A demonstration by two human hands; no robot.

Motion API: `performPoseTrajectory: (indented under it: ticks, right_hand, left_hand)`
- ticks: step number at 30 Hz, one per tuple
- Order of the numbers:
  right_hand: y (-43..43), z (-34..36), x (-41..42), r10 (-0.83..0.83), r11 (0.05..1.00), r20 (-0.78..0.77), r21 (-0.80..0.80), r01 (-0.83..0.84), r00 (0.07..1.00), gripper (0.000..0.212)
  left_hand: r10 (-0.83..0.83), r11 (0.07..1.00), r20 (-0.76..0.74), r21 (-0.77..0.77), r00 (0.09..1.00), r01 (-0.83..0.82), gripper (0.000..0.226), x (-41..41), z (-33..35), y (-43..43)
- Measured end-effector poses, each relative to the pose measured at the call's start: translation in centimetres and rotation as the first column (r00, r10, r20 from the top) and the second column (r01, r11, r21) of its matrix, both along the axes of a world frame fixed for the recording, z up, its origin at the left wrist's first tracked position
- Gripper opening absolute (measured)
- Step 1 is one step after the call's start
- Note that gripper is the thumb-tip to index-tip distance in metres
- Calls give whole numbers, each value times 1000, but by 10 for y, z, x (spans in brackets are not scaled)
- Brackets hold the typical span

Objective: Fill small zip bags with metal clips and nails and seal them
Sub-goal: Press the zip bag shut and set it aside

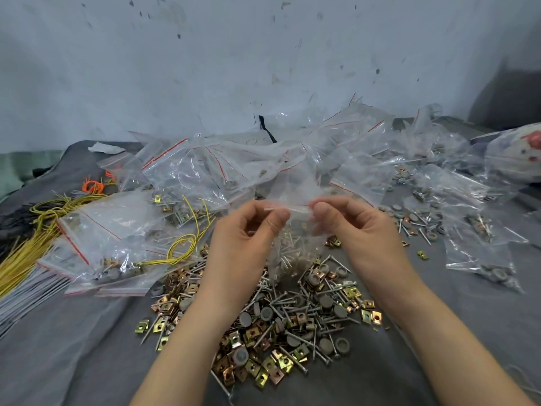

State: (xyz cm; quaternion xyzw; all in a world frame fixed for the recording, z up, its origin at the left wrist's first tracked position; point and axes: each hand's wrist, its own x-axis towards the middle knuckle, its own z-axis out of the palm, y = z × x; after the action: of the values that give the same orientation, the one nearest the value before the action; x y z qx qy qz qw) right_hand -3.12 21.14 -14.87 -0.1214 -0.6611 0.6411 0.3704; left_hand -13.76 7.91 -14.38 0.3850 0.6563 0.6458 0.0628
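From my head camera, my left hand (pixel 248 230) and right hand (pixel 354 227) each pinch one end of the top strip of a small zip bag (pixel 288 253). It hangs between them with nails inside, just above the loose pile of clips and nails (pixel 292 326) on the grey cloth (pixel 87 361). Filled bags (pixel 205 171) heap behind, with yellow wires (pixel 35 244) to the left.

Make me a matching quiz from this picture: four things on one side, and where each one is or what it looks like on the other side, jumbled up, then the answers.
Things:
1. zip bag
2. loose clips and nails
3. wire strands
4. filled bags

Descriptions:
A. yellow, at the left
B. pinched at its top by the left hand and right hand
C. heaped on the grey cloth under the wrists
D. piled beyond the hands

Pairs: 1-B, 2-C, 3-A, 4-D
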Motion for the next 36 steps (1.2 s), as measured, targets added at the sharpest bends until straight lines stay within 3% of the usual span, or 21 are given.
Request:
performPoseTrajectory:
  ticks: [5,10,13,36]
  right_hand:
    - [3,0,2,-45,999,-17,-21,45,999,12]
    - [2,4,3,-61,998,-14,-13,61,998,16]
    - [1,6,2,-68,998,-9,-15,68,998,17]
    - [-6,13,6,-65,998,16,-22,66,998,19]
  left_hand:
    - [-30,1000,88,5,996,30,5,-1,0,-5]
    - [-3,1000,244,26,970,-3,26,-5,-2,-8]
    - [-17,1000,272,27,962,10,26,-6,-4,-9]
    - [6,1000,113,6,994,-7,11,1,1,-7]
